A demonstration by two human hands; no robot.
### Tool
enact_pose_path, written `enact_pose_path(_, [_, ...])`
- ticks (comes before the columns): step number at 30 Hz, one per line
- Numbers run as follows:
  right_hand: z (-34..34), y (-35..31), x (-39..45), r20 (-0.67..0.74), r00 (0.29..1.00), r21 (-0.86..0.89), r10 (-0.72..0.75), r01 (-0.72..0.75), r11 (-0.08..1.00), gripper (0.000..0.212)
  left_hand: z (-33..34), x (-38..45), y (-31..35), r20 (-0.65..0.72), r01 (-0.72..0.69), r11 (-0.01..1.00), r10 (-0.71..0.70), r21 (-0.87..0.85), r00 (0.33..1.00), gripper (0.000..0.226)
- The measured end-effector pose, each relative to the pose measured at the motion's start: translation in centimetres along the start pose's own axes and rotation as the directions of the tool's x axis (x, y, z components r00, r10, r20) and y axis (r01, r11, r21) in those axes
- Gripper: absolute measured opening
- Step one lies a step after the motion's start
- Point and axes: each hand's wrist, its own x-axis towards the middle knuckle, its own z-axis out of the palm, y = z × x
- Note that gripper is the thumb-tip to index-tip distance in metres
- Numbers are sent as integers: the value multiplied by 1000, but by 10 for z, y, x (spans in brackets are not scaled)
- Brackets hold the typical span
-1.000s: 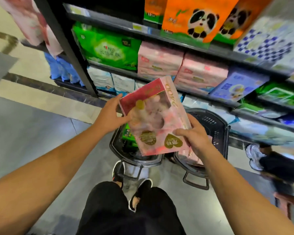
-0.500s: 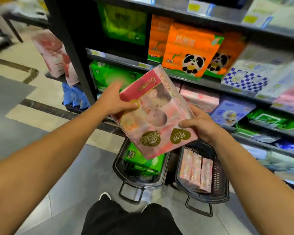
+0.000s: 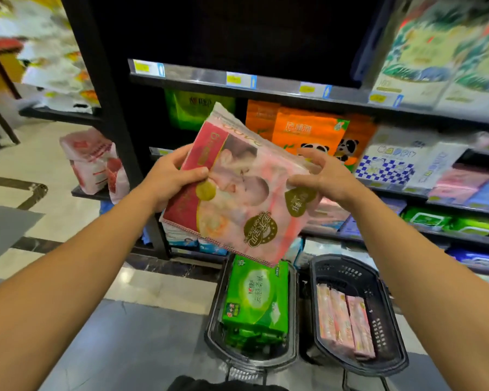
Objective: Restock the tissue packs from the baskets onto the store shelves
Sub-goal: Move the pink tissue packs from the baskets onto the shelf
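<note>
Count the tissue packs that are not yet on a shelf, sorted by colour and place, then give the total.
Pink tissue pack held by the left hand and right hand: 1
Green tissue pack showing on top in the left basket: 1
Pink tissue packs in the right basket: 3
Total: 5

Bare forearms (image 3: pixel 76 266), black trousers (image 3: pixel 223 385)

Pink-and-red tissue pack (image 3: pixel 237 193) — gold emblems
</note>
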Motion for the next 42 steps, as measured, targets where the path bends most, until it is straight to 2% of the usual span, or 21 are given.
enact_pose_path(2, [12,0,1,-210,978,16,7,-3,1000,83,-11,3,2,-53,-29,997,25,-72,998,49])
enact_pose_path(3, [16,2,2,-247,968,104,41,-15,994,89,-16,5,4,-79,-39,994,31,-104,996,46])
enact_pose_path(5, [25,4,4,-188,975,305,115,-54,951,99,-26,11,7,-117,-57,985,38,-165,992,37])
enact_pose_path(6, [29,3,4,-153,980,340,126,-68,938,98,-30,13,9,-126,-57,979,33,-197,991,34])
enact_pose_path(8, [37,-5,6,-178,980,311,85,-25,950,79,-35,20,14,-136,-49,965,15,-257,991,32])
enact_pose_path(11, [44,-21,10,-313,950,235,2,75,969,33,-38,31,20,-130,-53,955,15,-293,991,37])
enact_pose_path(13, [41,-28,17,-378,926,184,-27,103,978,16,-40,40,22,-103,-63,961,36,-270,994,46])
enact_pose_path(15, [35,-29,25,-407,913,142,-40,106,984,8,-41,50,26,-65,-75,971,62,-225,996,55])
enact_pose_path(20, [17,-25,44,-458,886,109,-70,134,985,9,-34,82,41,-8,-100,985,100,-144,995,51])
enact_pose_path(24, [-4,-31,72,-524,848,113,-82,164,980,12,-18,119,57,-33,-99,991,96,-87,995,38])
enact_pose_path(28, [-36,-43,106,-591,795,54,-138,210,976,16,-6,161,74,-85,-88,996,87,-6,993,26])
enact_pose_path(32, [-69,-61,140,-609,764,-20,-214,255,967,24,5,201,88,-117,-123,992,121,-6,986,18])
enact_pose_path(37, [-98,-80,181,-635,728,-35,-256,304,952,24,12,256,116,-157,-263,964,263,21,952,25])
enact_pose_path(42, [-108,-100,225,-694,672,-28,-257,332,943,30,5,315,127,-173,-332,939,344,95,923,40])
